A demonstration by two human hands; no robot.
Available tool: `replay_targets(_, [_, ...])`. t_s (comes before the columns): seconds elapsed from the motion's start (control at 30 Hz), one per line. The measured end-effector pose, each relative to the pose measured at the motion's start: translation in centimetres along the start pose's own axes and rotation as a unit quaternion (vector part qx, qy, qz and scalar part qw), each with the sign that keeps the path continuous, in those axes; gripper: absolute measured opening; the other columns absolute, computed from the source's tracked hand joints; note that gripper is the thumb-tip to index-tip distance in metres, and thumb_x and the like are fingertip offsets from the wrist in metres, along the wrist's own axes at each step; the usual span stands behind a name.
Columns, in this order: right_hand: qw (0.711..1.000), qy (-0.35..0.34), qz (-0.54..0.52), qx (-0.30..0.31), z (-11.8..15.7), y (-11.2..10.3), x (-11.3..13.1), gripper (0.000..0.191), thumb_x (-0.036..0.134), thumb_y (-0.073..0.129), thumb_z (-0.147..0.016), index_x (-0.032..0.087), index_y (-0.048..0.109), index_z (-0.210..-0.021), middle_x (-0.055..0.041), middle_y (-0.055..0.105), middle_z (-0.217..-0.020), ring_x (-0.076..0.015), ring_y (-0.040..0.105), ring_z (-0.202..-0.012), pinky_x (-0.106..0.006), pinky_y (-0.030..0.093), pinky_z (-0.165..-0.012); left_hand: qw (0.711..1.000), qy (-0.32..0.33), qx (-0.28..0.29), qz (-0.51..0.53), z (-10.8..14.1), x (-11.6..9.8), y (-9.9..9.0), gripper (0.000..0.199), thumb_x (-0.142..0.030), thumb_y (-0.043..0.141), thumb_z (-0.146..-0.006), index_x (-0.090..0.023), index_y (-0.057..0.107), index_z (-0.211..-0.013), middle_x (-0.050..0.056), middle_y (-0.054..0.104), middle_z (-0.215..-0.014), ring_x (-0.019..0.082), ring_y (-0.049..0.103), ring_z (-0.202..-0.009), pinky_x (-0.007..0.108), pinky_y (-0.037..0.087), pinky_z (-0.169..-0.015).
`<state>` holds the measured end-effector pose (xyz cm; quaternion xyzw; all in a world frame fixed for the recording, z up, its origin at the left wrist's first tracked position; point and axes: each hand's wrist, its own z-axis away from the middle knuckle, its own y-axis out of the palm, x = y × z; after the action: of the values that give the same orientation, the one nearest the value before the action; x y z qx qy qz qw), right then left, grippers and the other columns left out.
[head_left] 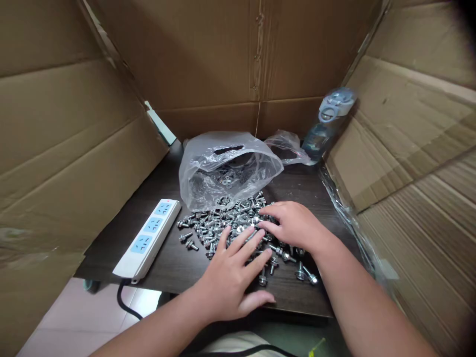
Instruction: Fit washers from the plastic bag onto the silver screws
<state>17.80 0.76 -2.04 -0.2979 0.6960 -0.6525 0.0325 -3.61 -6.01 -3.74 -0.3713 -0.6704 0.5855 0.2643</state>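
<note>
A pile of metal bolts with washers point(219, 223) is spread over the dark table, in front of a translucent plastic bag point(230, 148). The bag lies with its mouth toward me, and some small metal parts show inside it. My left hand point(236, 275) rests palm down on the near side of the pile, its fingers spread over the bolts. On the pile's right side my right hand point(295, 225) reaches in with thumb and forefinger apart, touching bolts; its other fingers are partly hidden.
A white power strip point(148, 240) lies at the left of the table point(171, 270). Behind, at the right, stand a water bottle point(327, 126) and another clear bag point(286, 144). Cardboard walls point(208, 59) enclose the back and both sides.
</note>
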Motion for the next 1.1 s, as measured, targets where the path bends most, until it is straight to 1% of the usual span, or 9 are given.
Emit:
replay_targets(0.13, [0.999, -0.003, 0.007, 0.05, -0.3, 0.1, -0.1, 0.023, 0.038, 0.052, -0.09, 0.029, 0.072, -0.095, -0.0007, 0.072, -0.09, -0.0177, 0.065, -0.085, -0.027, 0.039, -0.069, 0.998, -0.059, 0.028, -0.015, -0.1, 0.2, 0.1, 0.068, -0.065, 0.041, -0.086, -0.024, 0.043, -0.141, 0.013, 0.022, -0.155, 0.036, 0.023, -0.141, 0.066, 0.011, -0.107])
replay_targets(0.23, [0.998, 0.022, 0.022, 0.053, -0.3, -0.2, -0.3, 0.027, 0.04, 0.049, -0.091, 0.027, 0.072, -0.083, -0.0005, 0.071, -0.083, -0.0166, 0.064, -0.078, -0.027, 0.034, -0.062, 0.996, -0.076, 0.034, -0.018, 0.0, 0.4, 0.0, 0.07, -0.068, 0.039, -0.086, -0.026, 0.042, -0.141, 0.012, 0.024, -0.155, 0.035, 0.025, -0.141, 0.065, 0.012, -0.107])
replay_targets(0.37, [0.993, 0.085, 0.071, 0.041, -0.1, -0.9, -1.0, 0.029, 0.036, 0.049, -0.088, 0.023, 0.068, -0.07, -0.0021, 0.07, -0.075, -0.0164, 0.06, -0.07, -0.028, 0.027, -0.056, 0.995, -0.085, 0.036, -0.024, 0.4, 0.6, -0.2, 0.069, -0.068, 0.038, -0.086, -0.028, 0.042, -0.142, 0.007, 0.021, -0.156, 0.035, 0.024, -0.141, 0.063, 0.016, -0.107])
replay_targets(0.43, [0.988, 0.128, 0.086, 0.033, -0.1, -1.1, -1.4, 0.027, 0.036, 0.05, -0.086, 0.023, 0.068, -0.071, -0.003, 0.069, -0.074, -0.0174, 0.06, -0.069, -0.028, 0.026, -0.055, 0.995, -0.085, 0.039, -0.027, 0.5, 0.8, -0.2, 0.07, -0.069, 0.038, -0.085, -0.028, 0.042, -0.142, 0.006, 0.02, -0.156, 0.036, 0.023, -0.141, 0.063, 0.018, -0.106])
replay_targets(0.5, [0.982, 0.165, 0.086, 0.027, -0.1, -1.1, -1.7, 0.024, 0.039, 0.051, -0.084, 0.024, 0.07, -0.077, -0.0034, 0.07, -0.076, -0.0189, 0.06, -0.071, -0.028, 0.027, -0.055, 0.995, -0.081, 0.046, -0.025, 0.5, 1.0, -0.4, 0.07, -0.07, 0.037, -0.085, -0.029, 0.042, -0.142, 0.006, 0.02, -0.157, 0.037, 0.022, -0.141, 0.064, 0.019, -0.106])
replay_targets(0.6, [0.977, 0.197, 0.081, 0.021, -0.1, -1.0, -2.1, 0.023, 0.042, 0.053, -0.083, 0.027, 0.07, -0.084, -0.0036, 0.07, -0.08, -0.0206, 0.061, -0.073, -0.027, 0.028, -0.055, 0.996, -0.064, 0.065, -0.018, 0.5, 1.2, -0.7, 0.068, -0.069, 0.036, -0.086, -0.03, 0.041, -0.142, 0.008, 0.017, -0.157, 0.036, 0.02, -0.143, 0.065, 0.019, -0.106])
replay_targets(0.8, [0.976, 0.204, 0.076, 0.006, -0.2, -0.8, -2.3, 0.022, 0.042, 0.052, -0.086, 0.027, 0.069, -0.083, -0.0027, 0.07, -0.08, -0.0203, 0.062, -0.073, -0.027, 0.028, -0.056, 0.995, -0.021, 0.1, 0.011, -0.1, 1.3, -1.1, 0.072, -0.071, 0.031, -0.086, -0.031, 0.034, -0.146, 0.008, 0.02, -0.156, 0.035, 0.019, -0.143, 0.067, 0.02, -0.106])
replay_targets(0.97, [0.981, 0.185, 0.054, 0.01, -0.3, -0.7, -2.1, 0.024, 0.042, 0.05, -0.088, 0.028, 0.07, -0.086, -0.0015, 0.071, -0.082, -0.0194, 0.063, -0.075, -0.027, 0.03, -0.056, 0.994, 0.008, 0.1, 0.033, -1.1, 1.4, -1.0, 0.073, -0.072, 0.032, -0.085, -0.03, 0.033, -0.146, 0.008, 0.024, -0.155, 0.036, 0.025, -0.141, 0.07, 0.016, -0.106])
replay_targets(1.1, [0.985, 0.166, 0.043, 0.004, -0.2, -0.8, -1.9, 0.026, 0.043, 0.048, -0.089, 0.029, 0.071, -0.088, -0.0016, 0.072, -0.085, -0.0194, 0.064, -0.077, -0.026, 0.031, -0.057, 0.994, 0.012, 0.103, 0.041, -1.5, 1.4, -0.9, 0.075, -0.073, 0.033, -0.084, -0.031, 0.033, -0.146, 0.007, 0.027, -0.154, 0.037, 0.025, -0.141, 0.07, 0.016, -0.106])
